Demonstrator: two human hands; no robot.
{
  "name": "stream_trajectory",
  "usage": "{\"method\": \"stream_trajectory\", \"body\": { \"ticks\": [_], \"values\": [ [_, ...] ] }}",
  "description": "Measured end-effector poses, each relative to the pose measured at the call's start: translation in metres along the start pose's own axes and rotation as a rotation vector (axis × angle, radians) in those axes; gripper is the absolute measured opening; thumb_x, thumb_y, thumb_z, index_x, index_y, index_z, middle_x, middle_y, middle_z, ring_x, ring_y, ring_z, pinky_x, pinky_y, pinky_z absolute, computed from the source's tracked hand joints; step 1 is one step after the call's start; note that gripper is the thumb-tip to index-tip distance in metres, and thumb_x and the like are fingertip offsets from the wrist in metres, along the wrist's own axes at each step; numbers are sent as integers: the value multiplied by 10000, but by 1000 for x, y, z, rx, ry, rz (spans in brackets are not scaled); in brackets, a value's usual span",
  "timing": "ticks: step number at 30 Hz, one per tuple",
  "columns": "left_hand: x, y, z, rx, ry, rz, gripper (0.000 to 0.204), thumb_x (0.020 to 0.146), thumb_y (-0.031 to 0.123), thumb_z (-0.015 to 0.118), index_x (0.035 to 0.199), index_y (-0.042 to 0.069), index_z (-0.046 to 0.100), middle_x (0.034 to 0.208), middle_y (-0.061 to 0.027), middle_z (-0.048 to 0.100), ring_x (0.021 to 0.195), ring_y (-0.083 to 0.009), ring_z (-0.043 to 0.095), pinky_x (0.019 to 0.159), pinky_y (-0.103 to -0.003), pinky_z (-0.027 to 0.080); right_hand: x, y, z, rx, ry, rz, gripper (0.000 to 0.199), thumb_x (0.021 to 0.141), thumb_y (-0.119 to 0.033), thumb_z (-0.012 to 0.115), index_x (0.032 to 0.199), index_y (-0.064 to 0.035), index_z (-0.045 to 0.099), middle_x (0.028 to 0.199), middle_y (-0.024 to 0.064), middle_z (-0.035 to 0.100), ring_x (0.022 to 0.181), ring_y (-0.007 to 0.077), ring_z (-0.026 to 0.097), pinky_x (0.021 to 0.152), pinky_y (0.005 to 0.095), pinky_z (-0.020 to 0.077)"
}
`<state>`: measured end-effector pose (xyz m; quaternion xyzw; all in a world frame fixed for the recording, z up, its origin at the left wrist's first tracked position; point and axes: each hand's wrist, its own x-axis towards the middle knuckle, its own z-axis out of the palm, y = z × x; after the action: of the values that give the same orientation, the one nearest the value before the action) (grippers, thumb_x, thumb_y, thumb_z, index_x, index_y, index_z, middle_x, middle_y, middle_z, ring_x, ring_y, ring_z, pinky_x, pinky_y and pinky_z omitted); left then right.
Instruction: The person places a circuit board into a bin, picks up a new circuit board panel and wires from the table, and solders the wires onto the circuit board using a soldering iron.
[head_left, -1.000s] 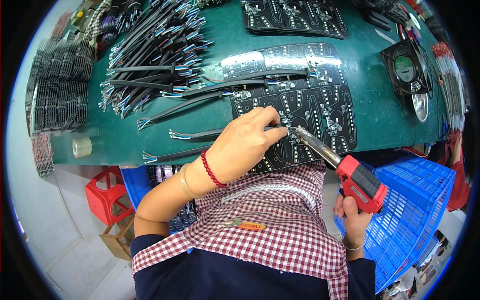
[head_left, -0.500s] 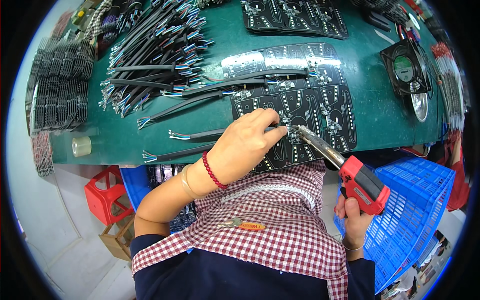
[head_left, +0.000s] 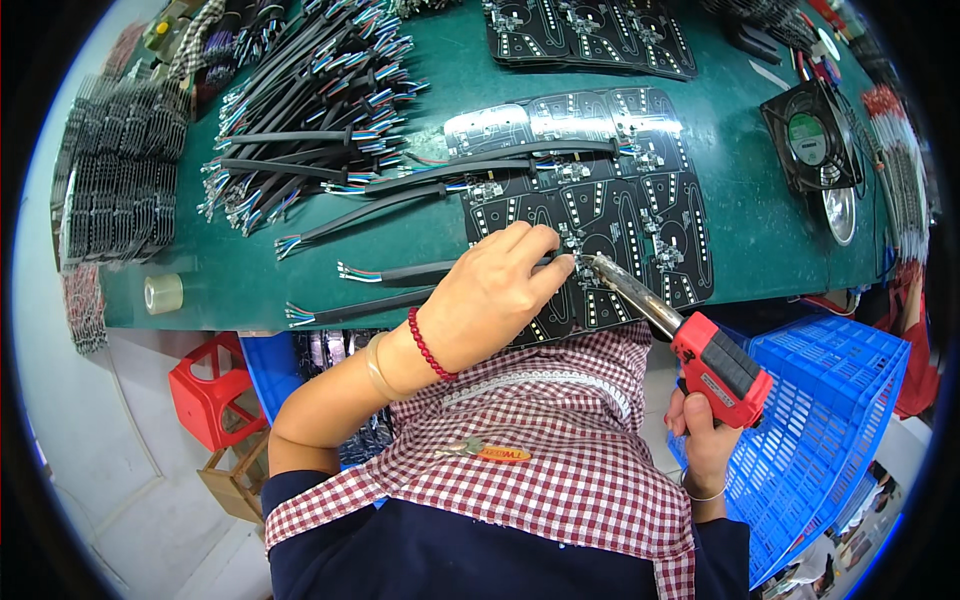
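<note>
My left hand (head_left: pixel 505 280) pinches the end of a black sheathed cable (head_left: pixel 418 272) over a panel of black circuit boards (head_left: pixel 602 210). The cable's other end, with bare coloured wires, points left. In my right hand (head_left: pixel 704 436) is a red and black soldering gun (head_left: pixel 722 372). Its metal tip reaches the board close to my left fingertips; whether it touches a wire I cannot tell. Another cable (head_left: pixel 365 308) runs under my left wrist. Farther up the panel, several cables (head_left: pixel 450 174) lie with their wire ends at the boards' components.
A heap of cables (head_left: pixel 310 110) covers the table's far left, beside stacked boards (head_left: pixel 120 170). More board panels (head_left: pixel 590 35) lie at the back. A fan (head_left: pixel 812 135) stands at right. Tape (head_left: pixel 163 293) sits near the left edge; a blue crate (head_left: pixel 810 430) and red stool (head_left: pixel 212 390) are below.
The soldering gun's handle and my right hand have shifted slightly left, while its tip stays near the same spot. My left hand has moved only slightly, still pinching the cable.
</note>
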<state>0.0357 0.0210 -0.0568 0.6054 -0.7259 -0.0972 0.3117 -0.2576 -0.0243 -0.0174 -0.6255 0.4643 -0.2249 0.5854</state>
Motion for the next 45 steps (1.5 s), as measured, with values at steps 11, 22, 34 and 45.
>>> {"method": "stream_trajectory", "body": {
  "ticks": [11,22,34,45],
  "values": [
    [1,2,0,48,-31,18,323,695,-26,599,1015,-13,644,983,-126,562,835,-259,575,710,-350,511,2,1,1,-20,-15,-42,403,946,-275,574,1185,44,511,600,45,510,478,93,448,451,250,388],
    [0,1,-1,51,-39,19,322,695,-29,599,1013,-9,644,974,-122,559,840,-256,574,719,-350,510,-1,2,-4,123,-7,-10,416,891,-214,679,1202,24,539,686,41,568,534,81,498,478,229,417],
    [-2,2,0,86,-54,33,311,712,4,604,1021,9,643,974,-108,561,839,-243,566,720,-345,504,-2,3,-1,7,-22,-22,366,937,-289,595,1105,31,534,602,46,515,482,96,460,455,243,396],
    [-2,6,-1,140,-100,13,307,734,32,599,1038,13,633,976,-98,547,868,-235,561,727,-343,476,1,-2,-3,-62,-24,9,363,932,-298,597,1068,35,545,586,50,514,462,93,447,443,242,382]
  ]
}}
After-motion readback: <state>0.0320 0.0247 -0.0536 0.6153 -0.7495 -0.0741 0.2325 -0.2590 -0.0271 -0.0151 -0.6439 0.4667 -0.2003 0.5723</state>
